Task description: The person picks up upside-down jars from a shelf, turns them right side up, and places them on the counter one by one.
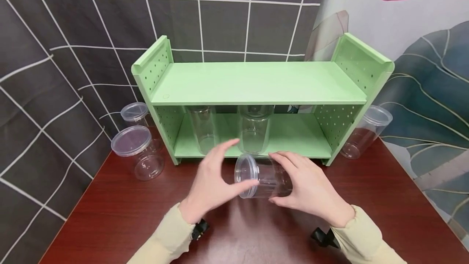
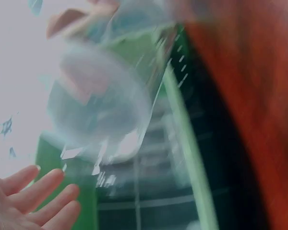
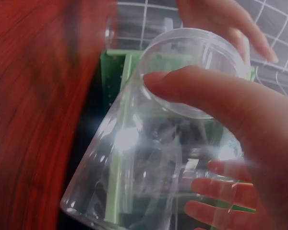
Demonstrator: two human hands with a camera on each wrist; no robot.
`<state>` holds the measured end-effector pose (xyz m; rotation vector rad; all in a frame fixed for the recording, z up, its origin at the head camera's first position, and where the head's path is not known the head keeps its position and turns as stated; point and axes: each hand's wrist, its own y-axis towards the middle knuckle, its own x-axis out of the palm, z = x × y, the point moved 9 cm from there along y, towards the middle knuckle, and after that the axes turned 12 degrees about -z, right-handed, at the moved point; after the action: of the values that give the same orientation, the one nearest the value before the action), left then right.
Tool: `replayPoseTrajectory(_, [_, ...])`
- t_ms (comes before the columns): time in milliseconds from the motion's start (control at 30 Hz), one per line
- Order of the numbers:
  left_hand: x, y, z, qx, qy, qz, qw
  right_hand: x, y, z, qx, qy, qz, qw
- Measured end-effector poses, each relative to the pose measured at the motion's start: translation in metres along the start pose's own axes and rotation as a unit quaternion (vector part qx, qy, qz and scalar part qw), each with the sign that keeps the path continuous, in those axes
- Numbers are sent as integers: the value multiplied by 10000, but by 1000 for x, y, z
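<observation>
A clear plastic jar is held on its side above the table, its round lid end pointing left. My right hand grips the jar's other end; in the right wrist view the thumb crosses the near side and the fingers lie around the far side. My left hand is beside the lid end, fingers spread, the thumb overlapping the rim in the head view. In the left wrist view its straight fingers stand apart from the blurred jar. Whether the left thumb touches the rim, I cannot tell.
Behind the hands stands a green two-tier shelf; clear jars stand on its lower tier. Two lidded jars are on the left of the dark red table. Another lidded jar stands right of the shelf.
</observation>
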<state>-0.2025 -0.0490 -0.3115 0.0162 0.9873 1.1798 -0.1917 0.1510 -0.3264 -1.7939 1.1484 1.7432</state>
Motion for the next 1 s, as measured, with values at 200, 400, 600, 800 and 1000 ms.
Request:
replayPoseTrajectory(200, [-80, -8, -10, 91, 49, 1804, 9835, -5, -8, 12, 203, 218, 232, 9993])
replayPoseTrajectory(400, [-144, -31, -33, -685, -79, 3260, 9429, -8, -15, 23, 541, 534, 312, 9966])
replayPoseTrajectory(600, [-171, -33, -54, -1067, -150, 3579, 9275, -13, -23, 33, 683, 974, 467, 9918])
replayPoseTrajectory(800, [-175, -15, -73, -1158, -629, 3267, 9359, -30, -31, 44, 580, 1484, 962, 9825])
replayPoseTrajectory(1000, [-177, 1, -83, -1308, -681, 3148, 9376, -51, -51, 59, 783, 1706, 1527, 9703])
